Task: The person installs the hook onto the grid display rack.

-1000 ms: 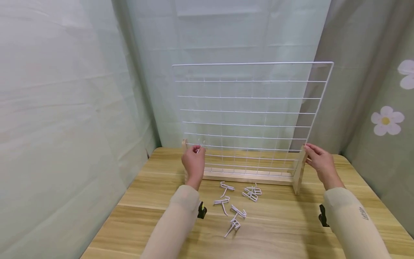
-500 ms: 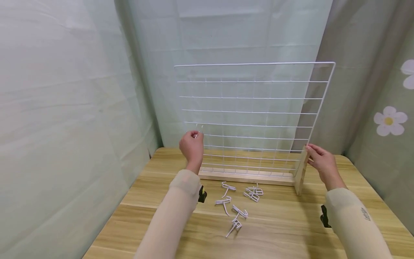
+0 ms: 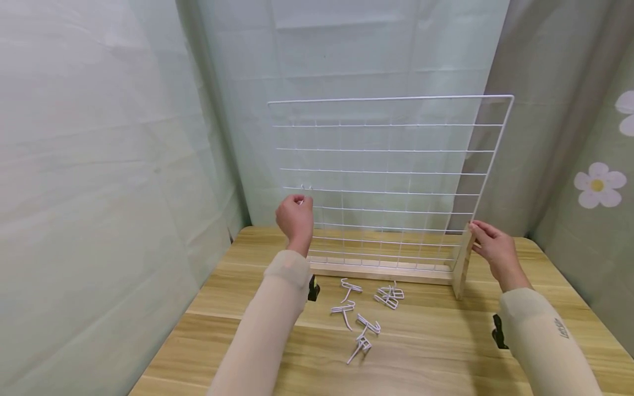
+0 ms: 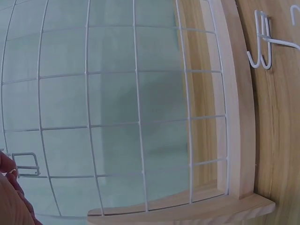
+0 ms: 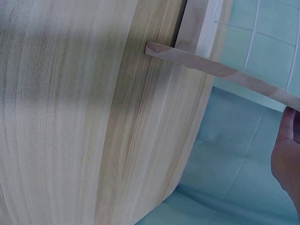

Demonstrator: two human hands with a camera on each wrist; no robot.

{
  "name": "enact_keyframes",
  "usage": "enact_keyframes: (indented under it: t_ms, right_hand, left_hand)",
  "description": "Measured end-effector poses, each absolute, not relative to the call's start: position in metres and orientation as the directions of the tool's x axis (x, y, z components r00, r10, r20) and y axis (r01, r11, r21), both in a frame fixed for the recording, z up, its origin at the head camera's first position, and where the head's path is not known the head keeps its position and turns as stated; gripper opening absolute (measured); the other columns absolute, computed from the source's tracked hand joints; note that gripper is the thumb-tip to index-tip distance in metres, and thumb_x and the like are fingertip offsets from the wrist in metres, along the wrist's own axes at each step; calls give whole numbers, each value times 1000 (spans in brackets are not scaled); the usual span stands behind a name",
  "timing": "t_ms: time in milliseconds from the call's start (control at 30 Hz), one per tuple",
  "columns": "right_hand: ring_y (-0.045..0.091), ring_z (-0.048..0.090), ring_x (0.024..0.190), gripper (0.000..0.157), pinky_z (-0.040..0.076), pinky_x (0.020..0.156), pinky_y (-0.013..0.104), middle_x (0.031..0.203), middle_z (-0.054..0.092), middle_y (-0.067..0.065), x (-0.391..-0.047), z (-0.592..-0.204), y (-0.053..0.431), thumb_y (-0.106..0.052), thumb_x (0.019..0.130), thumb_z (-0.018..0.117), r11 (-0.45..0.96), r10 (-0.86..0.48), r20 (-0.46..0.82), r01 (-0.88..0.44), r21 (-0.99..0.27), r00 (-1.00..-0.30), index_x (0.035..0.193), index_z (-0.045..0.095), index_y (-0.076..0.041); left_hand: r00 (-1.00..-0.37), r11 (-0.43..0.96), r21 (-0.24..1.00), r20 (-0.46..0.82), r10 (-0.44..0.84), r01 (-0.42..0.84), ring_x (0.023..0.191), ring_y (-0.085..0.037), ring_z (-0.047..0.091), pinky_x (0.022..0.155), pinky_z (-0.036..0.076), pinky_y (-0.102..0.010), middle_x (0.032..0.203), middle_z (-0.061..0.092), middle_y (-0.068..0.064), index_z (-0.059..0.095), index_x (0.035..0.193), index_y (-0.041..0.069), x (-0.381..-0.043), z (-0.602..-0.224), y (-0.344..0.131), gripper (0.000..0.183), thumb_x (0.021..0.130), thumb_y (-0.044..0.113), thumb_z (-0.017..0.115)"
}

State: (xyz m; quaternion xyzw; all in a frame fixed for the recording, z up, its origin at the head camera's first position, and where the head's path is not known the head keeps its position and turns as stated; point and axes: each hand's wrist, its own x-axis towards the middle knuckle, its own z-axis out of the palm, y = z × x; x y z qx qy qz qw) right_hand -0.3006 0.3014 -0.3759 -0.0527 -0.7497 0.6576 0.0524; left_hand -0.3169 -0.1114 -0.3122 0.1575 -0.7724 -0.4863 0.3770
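Here, hook (image 4: 27,167) in left hand (image 3: 295,219).

Cream sleeves (image 3: 267,322), dark right-sleeve lettering (image 3: 562,328), black wrist pieces (image 3: 499,332)

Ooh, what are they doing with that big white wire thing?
A person's left hand pinches a small white hook up against the wire grid, toward its left side. I can't tell if it has caught on yet. The right hand holds the top of the wooden end piece at the grid's right. More loose hooks lie on the table in front.
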Motion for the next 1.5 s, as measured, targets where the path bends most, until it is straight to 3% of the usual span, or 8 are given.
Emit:
enact_keyframes:
  t_ms: [467,1100,1367,1500]
  right_hand:
    - [35,38,137,71,40,102,41,150,40,15,-302,-378,298,-50,99,50,178,154,2,26,-984,-988,152,37,-5]
    - [30,46,132,70,45,97,33,141,49,9,-303,-379,297,-48,99,51,199,181,27,10,-980,-983,151,39,-3]
    - [33,41,136,71,41,101,40,148,44,14,-303,-375,298,-50,98,51,181,190,25,10,-984,-982,151,38,-4]
    - [19,53,121,69,48,93,29,128,57,0,-301,-376,299,-47,97,55,156,191,53,-23,-988,-980,149,42,-2]
  left_hand:
    - [-693,556,830,425,-582,43,86,-32,66,85,46,-45,88,74,-11,75,89,4,-321,-308,-109,18,91,21,69]
    - [-658,638,770,492,-570,23,86,-30,66,82,41,-47,90,74,-8,74,91,7,-325,-325,-108,15,89,21,68]
    - [-698,629,777,459,-550,16,87,-28,64,84,39,-48,91,71,-8,71,96,8,-321,-335,-110,16,89,22,72]
    - [-708,619,786,446,-547,16,85,-28,62,83,39,-48,88,68,-8,70,101,7,-319,-343,-112,21,88,23,72]
